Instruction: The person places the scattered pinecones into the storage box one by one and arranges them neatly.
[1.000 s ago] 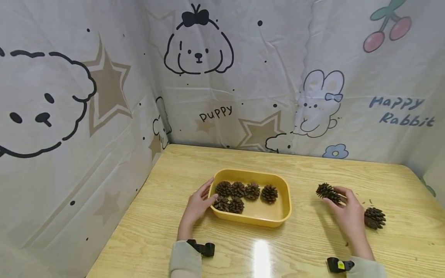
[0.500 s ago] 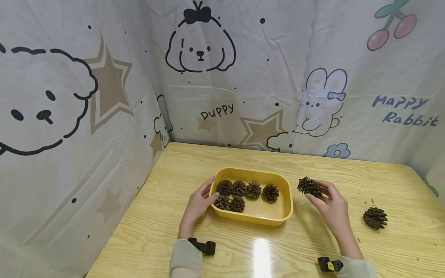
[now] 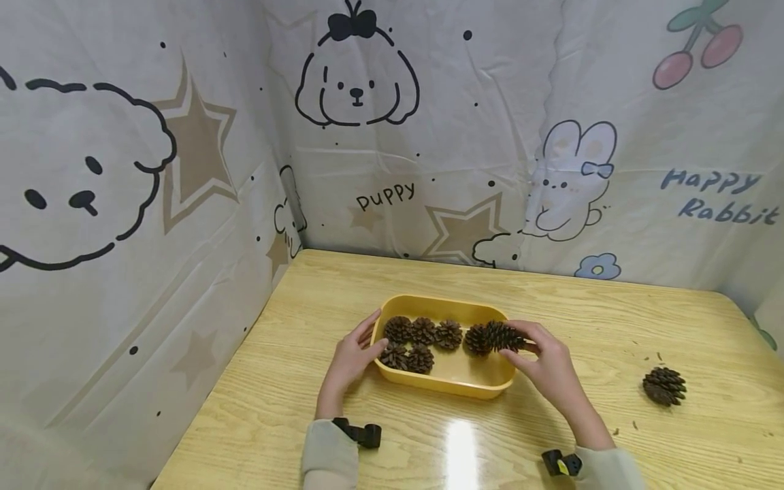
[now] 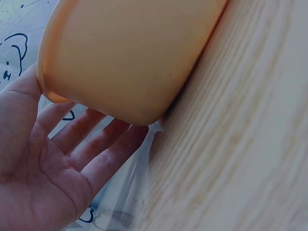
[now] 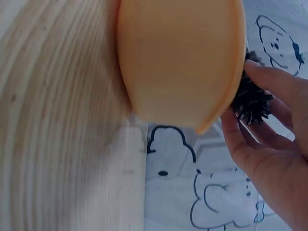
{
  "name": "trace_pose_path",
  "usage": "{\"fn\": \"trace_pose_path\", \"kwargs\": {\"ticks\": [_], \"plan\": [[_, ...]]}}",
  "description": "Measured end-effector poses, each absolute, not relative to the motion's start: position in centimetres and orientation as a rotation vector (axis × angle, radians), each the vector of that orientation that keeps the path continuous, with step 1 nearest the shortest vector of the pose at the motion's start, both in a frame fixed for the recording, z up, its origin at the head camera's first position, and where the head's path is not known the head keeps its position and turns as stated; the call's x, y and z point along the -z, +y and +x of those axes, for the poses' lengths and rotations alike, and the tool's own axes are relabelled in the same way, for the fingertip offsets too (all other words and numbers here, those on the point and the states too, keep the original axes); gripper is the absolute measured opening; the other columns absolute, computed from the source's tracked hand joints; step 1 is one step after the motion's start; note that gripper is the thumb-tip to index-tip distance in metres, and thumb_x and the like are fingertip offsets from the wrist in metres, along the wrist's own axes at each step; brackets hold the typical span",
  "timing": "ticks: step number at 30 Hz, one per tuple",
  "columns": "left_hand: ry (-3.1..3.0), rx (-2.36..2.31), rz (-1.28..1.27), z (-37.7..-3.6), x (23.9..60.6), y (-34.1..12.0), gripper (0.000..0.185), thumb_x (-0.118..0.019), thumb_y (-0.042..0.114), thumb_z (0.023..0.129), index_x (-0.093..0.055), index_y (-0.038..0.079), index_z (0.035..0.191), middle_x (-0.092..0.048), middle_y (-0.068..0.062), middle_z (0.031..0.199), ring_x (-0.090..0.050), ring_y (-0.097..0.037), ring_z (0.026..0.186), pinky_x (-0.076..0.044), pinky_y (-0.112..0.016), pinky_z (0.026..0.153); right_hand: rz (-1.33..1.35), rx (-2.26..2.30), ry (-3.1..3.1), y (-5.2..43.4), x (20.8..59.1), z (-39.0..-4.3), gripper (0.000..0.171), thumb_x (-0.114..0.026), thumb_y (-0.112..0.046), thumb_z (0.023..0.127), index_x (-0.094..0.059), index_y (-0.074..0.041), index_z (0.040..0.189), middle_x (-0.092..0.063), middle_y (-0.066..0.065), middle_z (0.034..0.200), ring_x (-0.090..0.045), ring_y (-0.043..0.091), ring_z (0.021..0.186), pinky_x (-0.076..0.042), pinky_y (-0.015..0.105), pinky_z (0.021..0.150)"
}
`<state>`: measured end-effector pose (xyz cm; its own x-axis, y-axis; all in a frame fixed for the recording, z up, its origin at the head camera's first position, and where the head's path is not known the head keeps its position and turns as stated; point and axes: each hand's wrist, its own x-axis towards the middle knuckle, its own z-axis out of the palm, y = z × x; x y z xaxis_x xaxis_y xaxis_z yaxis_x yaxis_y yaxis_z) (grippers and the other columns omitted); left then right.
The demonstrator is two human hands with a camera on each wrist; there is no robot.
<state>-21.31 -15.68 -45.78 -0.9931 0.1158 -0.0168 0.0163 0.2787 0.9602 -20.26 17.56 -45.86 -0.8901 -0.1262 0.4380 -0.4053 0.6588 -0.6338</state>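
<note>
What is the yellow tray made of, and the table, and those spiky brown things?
The yellow tray looks like smooth plastic: even colour, rounded moulded corners, a faint sheen. The table seems to be wood or a wood-look laminate: pale grain lines under a glossy coat that mirrors a light. The pine cone in the right hand is natural woody scales, dry and matt.

1. Sat mid-tabletop [image 3: 612, 320]: the tray [image 3: 453, 386], with six pine cones [image 3: 422, 340] in its left and middle part.
2. Rested against the tray's left end: the left hand [image 3: 350, 361].
3. Hovered over the tray's right end: the held pine cone [image 3: 503, 336], pinched in the grip of the right hand [image 3: 548, 364].
4. Lay well apart, far right on the tabletop: a lone pine cone [image 3: 664, 386].
5. Stood behind and left of the tabletop: printed cloth walls [image 3: 459, 129].
</note>
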Motion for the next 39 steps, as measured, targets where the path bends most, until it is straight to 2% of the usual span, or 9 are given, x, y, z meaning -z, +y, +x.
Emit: {"fn": "trace_pose_path", "kwargs": {"ticks": [2,3,5,12,18,26,39], "plan": [[2.441,-1.839,0.128,-21.2,45.6,-15.7,0.061,-0.063,0.013,0.095,-0.039,0.011,0.151,-0.043,-0.022,0.151,-0.045,-0.039,0.138,-0.041,-0.048,0.115,0.485,-1.059,-2.544,17.1,45.8,-20.3,0.047,-0.079,-0.003,0.078,-0.065,-0.005,0.123,-0.066,0.015,0.120,-0.066,0.030,0.106,-0.062,0.031,0.080],[2.442,-1.842,0.127,-21.2,45.6,-15.7,0.061,-0.063,0.012,0.095,-0.040,0.011,0.151,-0.044,-0.023,0.151,-0.045,-0.039,0.138,-0.041,-0.048,0.115,0.517,-1.057,-2.551,16.8,45.8,-20.4,0.047,-0.079,-0.003,0.078,-0.066,-0.005,0.123,-0.066,0.015,0.119,-0.066,0.033,0.105,-0.062,0.034,0.080],[2.443,-1.845,0.125,-21.2,45.6,-15.7,0.061,-0.063,0.012,0.095,-0.040,0.011,0.151,-0.044,-0.023,0.150,-0.045,-0.040,0.138,-0.041,-0.049,0.114,0.578,-1.031,-2.561,16.3,45.8,-20.5,0.047,-0.080,-0.002,0.077,-0.066,-0.005,0.122,-0.067,0.014,0.118,-0.067,0.032,0.102,-0.063,0.034,0.077],[2.460,-1.846,0.115,-21.2,45.7,-15.8,0.060,-0.064,0.012,0.094,-0.041,0.011,0.150,-0.044,-0.022,0.150,-0.046,-0.040,0.137,-0.041,-0.050,0.114,0.788,-0.900,-2.633,15.0,45.5,-20.7,0.049,-0.080,-0.003,0.076,-0.066,-0.006,0.123,-0.068,0.013,0.119,-0.066,0.034,0.106,-0.059,0.047,0.088],[2.453,-1.840,0.129,-21.2,45.6,-15.8,0.060,-0.064,0.012,0.094,-0.041,0.012,0.150,-0.043,-0.022,0.151,-0.046,-0.040,0.137,-0.041,-0.051,0.114,0.952,-0.858,-2.760,14.3,45.1,-21.2,0.047,-0.078,-0.006,0.080,-0.065,-0.006,0.125,-0.067,0.013,0.120,-0.066,0.032,0.106,-0.060,0.042,0.086],[2.441,-1.836,0.142,-21.3,45.8,-15.9,0.060,-0.063,0.013,0.095,-0.041,0.013,0.151,-0.043,-0.021,0.152,-0.045,-0.040,0.138,-0.041,-0.051,0.115,1.144,-0.808,-2.821,13.4,44.9,-21.8,0.043,-0.074,-0.003,0.083,-0.065,-0.005,0.125,-0.065,0.015,0.122,-0.064,0.035,0.108,-0.061,0.037,0.080],[2.439,-1.838,0.143,-21.2,45.5,-16.1,0.060,-0.063,0.012,0.095,-0.040,0.011,0.150,-0.043,-0.022,0.151,-0.045,-0.040,0.138,-0.040,-0.051,0.115,1.270,-0.673,-2.849,11.5,44.5,-22.7,0.041,-0.075,-0.005,0.083,-0.066,-0.005,0.123,-0.065,0.014,0.121,-0.064,0.034,0.108,-0.060,0.043,0.084]]}}
